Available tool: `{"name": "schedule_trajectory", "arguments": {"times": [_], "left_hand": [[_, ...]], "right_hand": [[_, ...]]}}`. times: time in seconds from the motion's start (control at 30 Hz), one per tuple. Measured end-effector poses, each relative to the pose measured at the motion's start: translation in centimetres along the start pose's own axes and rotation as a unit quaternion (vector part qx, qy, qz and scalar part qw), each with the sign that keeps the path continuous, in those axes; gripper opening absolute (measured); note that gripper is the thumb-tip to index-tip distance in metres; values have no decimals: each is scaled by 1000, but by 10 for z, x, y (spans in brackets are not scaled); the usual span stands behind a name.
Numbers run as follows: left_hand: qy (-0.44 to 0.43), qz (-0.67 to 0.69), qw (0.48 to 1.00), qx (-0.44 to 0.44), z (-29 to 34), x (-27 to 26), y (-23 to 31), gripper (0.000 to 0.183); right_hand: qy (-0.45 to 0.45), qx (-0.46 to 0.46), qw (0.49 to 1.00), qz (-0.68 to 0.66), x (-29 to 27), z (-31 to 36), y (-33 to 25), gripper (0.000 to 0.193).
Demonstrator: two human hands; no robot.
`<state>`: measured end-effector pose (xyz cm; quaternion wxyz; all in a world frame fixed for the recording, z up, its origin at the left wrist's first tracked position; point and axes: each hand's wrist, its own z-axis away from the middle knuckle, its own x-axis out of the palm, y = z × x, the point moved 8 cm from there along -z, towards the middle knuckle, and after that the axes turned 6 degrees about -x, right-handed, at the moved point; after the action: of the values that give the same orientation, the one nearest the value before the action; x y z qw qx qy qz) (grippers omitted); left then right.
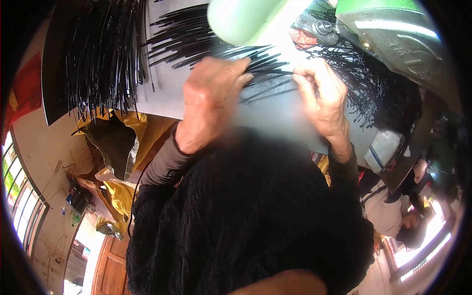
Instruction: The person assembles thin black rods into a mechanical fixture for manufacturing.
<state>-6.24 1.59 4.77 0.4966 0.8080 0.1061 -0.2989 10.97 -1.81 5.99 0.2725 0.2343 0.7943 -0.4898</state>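
My right hand pinches the end of a thin black strip between thumb and fingertips. That strip runs leftward toward my left hand. The left fingers are curled and slightly blurred, so whatever is between them is hard to make out. Just beyond both hands, more loose black strips lie roughly side by side on the pale grey tabletop. Two strips rest apart on the table between my hands. What the strips are made of is not plain.
A dense row of long black strips covers the table's left end. Tangled black pieces lie at right beneath a green and grey machine. A pale green rounded lamp-like object hangs overhead. Yellow sacks stand left; another person is at right.
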Motion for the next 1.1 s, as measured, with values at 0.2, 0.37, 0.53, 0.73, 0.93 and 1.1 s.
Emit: {"name": "schedule_trajectory", "arguments": {"times": [0.2,0.37,0.53,0.73,0.93,1.1], "left_hand": [[-96,193,952,-217,22,18,-12,23],[-155,195,965,-80,20,21,11,20],[50,-60,995,-55,10,-13,-23,10],[34,-163,985,-46,5,-7,-33,11],[6,-153,986,-60,1,-4,-37,11],[7,-166,985,-55,5,-2,-36,10]], "right_hand": [[122,218,854,-457,19,18,11,21],[31,62,954,-292,23,1,-7,5],[-48,-84,994,41,15,-10,-25,14],[-80,-82,991,75,35,-11,-14,21],[-8,-94,992,80,43,-23,5,15],[-37,-98,992,69,52,-18,4,11]]}}
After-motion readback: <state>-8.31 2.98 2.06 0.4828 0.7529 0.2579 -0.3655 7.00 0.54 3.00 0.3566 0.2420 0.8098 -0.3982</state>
